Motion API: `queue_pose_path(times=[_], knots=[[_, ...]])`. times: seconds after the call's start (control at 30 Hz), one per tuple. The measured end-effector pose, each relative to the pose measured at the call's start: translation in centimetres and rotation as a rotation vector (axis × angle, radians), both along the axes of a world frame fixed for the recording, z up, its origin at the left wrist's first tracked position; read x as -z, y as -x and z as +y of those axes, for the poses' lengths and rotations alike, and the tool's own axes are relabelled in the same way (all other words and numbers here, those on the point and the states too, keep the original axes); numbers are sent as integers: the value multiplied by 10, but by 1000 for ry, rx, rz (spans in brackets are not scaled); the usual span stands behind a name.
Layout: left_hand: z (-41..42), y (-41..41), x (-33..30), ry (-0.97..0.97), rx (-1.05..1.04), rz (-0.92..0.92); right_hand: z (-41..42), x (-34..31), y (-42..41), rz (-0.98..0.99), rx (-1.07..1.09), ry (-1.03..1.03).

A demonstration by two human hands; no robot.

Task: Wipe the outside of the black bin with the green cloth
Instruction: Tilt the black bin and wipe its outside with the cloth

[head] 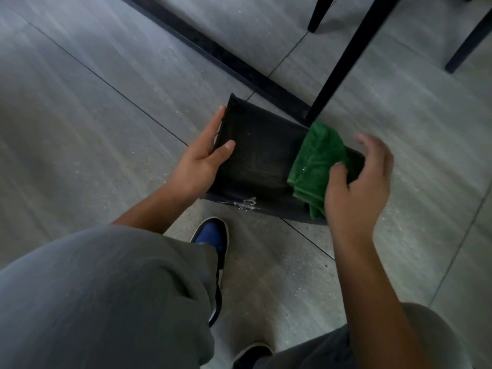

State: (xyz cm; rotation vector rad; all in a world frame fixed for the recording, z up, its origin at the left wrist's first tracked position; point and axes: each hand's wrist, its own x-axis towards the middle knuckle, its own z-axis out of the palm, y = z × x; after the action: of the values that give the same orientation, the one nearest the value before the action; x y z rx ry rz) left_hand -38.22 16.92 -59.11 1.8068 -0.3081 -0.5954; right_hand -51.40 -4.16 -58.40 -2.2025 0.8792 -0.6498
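Observation:
The black bin (255,158) is held above the grey floor, tilted so I look into its dark inside. My left hand (202,161) grips its left wall, thumb inside and fingers along the outer face. A folded green cloth (314,166) is draped over the bin's right rim. My right hand (356,182) presses the cloth against that right side, thumb on the cloth and fingers curled around the outside. A white scribble marks the bin's near rim.
Black table or chair legs (346,57) stand just behind the bin, with a black floor rail (213,51) running diagonally. More dark legs (468,41) are at the top right. My grey trousers and a blue-black shoe (213,235) are below.

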Motion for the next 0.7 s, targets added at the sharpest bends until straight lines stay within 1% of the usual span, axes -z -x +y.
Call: queue_pose_path(times=[0.03, 0.07, 0.17, 0.2, 0.23, 0.3, 0.4, 0.5, 0.6, 0.7], knots=[[-1, -1, -1, -5, 6, -3, 4, 1, -1, -24, -10, 32], [-2, 0, -1, -7, 14, -11, 9, 3, -4, 11, -40, 48], [-3, 1, -2, -14, 33, -46, 20, 17, -11, 311, -111, 188], [-3, 1, -2, -11, 31, -42, 17, 23, -11, 354, -103, 203], [-3, 1, -1, -8, 26, -34, 10, 29, -11, 356, -71, 194], [-4, -1, -1, -18, 28, -38, -13, 40, -12, 319, 10, 179], [-3, -3, 2, -36, 39, -49, -44, 47, -12, 314, 123, 145], [-4, -4, -1, -22, 39, -15, -43, 44, -22, 265, 165, 114], [-13, -2, -10, -18, 25, -7, 3, 33, -53, 163, 59, 190], [-24, -2, -16, 14, -72, -15, 70, 19, -74, -5, -174, 227]])
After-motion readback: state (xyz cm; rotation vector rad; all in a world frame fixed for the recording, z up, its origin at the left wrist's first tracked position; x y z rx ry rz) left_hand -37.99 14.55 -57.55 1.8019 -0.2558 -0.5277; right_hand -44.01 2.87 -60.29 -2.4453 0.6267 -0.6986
